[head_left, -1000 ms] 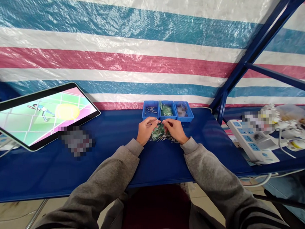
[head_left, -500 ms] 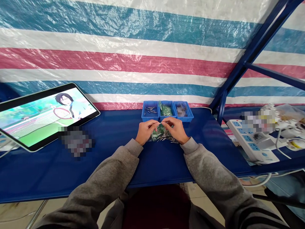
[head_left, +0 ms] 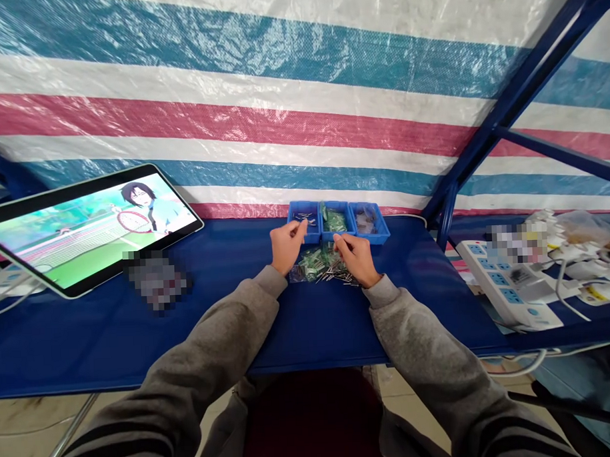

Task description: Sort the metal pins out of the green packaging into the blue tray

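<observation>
Reaching up toward the centre of the frame, the left hand (head_left: pixel 285 246) had its fingertips pinched together at the rim of the left blue bin (head_left: pixel 302 218), which held small metal pins; whether a pin sat in that grip I could not tell, it was too small to see. The right hand (head_left: pixel 355 257) rested just right of centre on the blue counter (head_left: pixel 228 324), fingers curled over the pile of green parts (head_left: pixel 313 263); I could not tell whether it held one.

What could go wrong, to my eye: the loose metal pins (head_left: pixel 334 276) lay scattered beside the pile, close under the right wrist, and a sleeve dragging across could sweep them off the counter's near edge. A pin held that lightly could also slip and drop short of the bin.

The green parts looked tiny, flat and jumbled, some glinting, heaped between the two hands. More of them filled the middle bin (head_left: pixel 335 221); the right bin (head_left: pixel 367 221) held something greyish.
</observation>
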`<state>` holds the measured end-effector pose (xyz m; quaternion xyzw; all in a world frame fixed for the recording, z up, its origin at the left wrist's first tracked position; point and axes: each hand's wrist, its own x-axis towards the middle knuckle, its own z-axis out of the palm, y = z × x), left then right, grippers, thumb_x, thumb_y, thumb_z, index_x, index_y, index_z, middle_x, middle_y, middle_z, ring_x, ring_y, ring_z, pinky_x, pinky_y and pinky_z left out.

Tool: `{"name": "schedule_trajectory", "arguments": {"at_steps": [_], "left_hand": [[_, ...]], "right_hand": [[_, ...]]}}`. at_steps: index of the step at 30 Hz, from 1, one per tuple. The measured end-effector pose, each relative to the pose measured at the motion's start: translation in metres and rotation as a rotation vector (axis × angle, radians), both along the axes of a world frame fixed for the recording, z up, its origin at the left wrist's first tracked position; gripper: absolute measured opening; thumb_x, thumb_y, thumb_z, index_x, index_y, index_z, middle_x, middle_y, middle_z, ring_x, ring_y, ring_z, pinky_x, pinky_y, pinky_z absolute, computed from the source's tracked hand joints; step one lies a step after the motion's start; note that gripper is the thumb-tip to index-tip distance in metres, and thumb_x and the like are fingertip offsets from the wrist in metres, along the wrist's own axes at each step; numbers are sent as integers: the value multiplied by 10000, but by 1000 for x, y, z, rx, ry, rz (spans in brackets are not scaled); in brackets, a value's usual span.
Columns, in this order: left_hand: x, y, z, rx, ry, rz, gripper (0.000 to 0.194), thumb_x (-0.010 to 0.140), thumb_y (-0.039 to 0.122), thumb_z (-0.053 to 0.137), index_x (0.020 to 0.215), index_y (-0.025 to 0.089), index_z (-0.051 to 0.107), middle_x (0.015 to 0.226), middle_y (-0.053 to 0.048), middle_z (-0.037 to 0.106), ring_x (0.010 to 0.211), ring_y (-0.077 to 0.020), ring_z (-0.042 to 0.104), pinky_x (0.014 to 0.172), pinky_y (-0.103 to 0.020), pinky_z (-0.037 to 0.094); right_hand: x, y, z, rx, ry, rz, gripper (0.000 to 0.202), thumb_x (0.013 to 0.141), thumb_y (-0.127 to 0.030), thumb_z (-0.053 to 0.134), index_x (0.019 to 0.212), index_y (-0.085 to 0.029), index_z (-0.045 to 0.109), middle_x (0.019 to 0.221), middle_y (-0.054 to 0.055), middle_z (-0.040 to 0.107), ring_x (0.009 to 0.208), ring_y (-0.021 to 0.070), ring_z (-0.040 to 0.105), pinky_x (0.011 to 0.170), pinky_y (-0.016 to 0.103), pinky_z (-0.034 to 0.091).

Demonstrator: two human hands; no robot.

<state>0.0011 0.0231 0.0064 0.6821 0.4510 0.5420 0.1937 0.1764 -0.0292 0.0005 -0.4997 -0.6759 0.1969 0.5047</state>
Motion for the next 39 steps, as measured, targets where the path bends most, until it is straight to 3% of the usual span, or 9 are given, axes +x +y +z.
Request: {"name": "schedule_trajectory", "arguments": {"at_steps": [4, 7, 13, 18, 22, 25, 32, 36, 39], "left_hand": [[-3, 33, 7, -62, 6, 61, 307, 887, 426, 562, 767, 172, 685, 486, 25, 566, 480, -135, 518, 571, -257, 391], [-9, 32, 6, -66, 6, -8, 313, 925, 418, 495, 954, 172, 686, 520, 24, 577, 469, -131, 505, 559, -253, 383], [-27, 2, -5, -25, 473, -280, 395, 869, 482, 551, 604, 195, 609, 520, -1, 574, 473, -135, 482, 515, -252, 300], [-31, -3, -9, -85, 824, -269, 479, 733, 644, 639, 568, 204, 545, 517, -16, 540, 482, -154, 485, 517, -247, 284], [-28, -5, -6, -208, 939, -283, 431, 768, 600, 627, 630, 197, 555, 571, -19, 568, 554, -167, 524, 552, -245, 294], [-29, -3, -3, -287, 845, -316, 346, 820, 490, 597, 652, 189, 579, 604, -13, 603, 584, -155, 526, 565, -242, 293], [-30, -5, 6, -230, 267, -429, 371, 845, 465, 585, 639, 157, 575, 567, 15, 525, 528, -105, 438, 546, -238, 335], [-22, -15, 8, -167, -12, -358, 347, 844, 459, 616, 680, 154, 594, 529, 34, 478, 476, -86, 420, 501, -226, 341], [-13, -21, 5, -168, -195, -294, 331, 826, 462, 647, 710, 155, 597, 500, 48, 466, 416, -74, 426, 445, -216, 330]], "right_hand": [[1, 1, -1, 7, -23, 6, 497, 942, -541, 429, 590, -202, 522, 484, -24, 459, 477, 126, 467, 524, 263, 356], [2, 2, -1, 11, -40, 6, 487, 946, -525, 430, 596, -201, 527, 488, -26, 462, 480, 126, 470, 531, 263, 353], [1, 2, -2, 31, -106, 12, 496, 947, -515, 432, 586, -193, 542, 509, -23, 478, 490, 121, 459, 554, 268, 344], [1, 3, -3, 32, -122, 11, 478, 947, -488, 444, 588, -190, 546, 508, -21, 479, 492, 122, 468, 550, 268, 333], [1, 3, -2, 36, -130, 20, 485, 951, -483, 437, 581, -183, 532, 503, -26, 463, 484, 111, 457, 542, 260, 323], [1, 2, -2, 39, -132, 18, 483, 952, -477, 434, 581, -183, 528, 499, -30, 453, 482, 107, 446, 542, 258, 321], [1, 3, -3, 16, -101, -13, 472, 942, -491, 440, 601, -183, 551, 512, -22, 480, 495, 115, 455, 553, 264, 335], [1, 5, -4, -74, -6, -15, 366, 901, -502, 507, 785, -177, 630, 563, -20, 522, 533, 132, 495, 563, 266, 368], [-1, 5, -6, -164, 84, 102, 354, 849, -528, 581, 919, -184, 626, 689, -8, 587, 548, 127, 516, 549, 263, 397]]}}
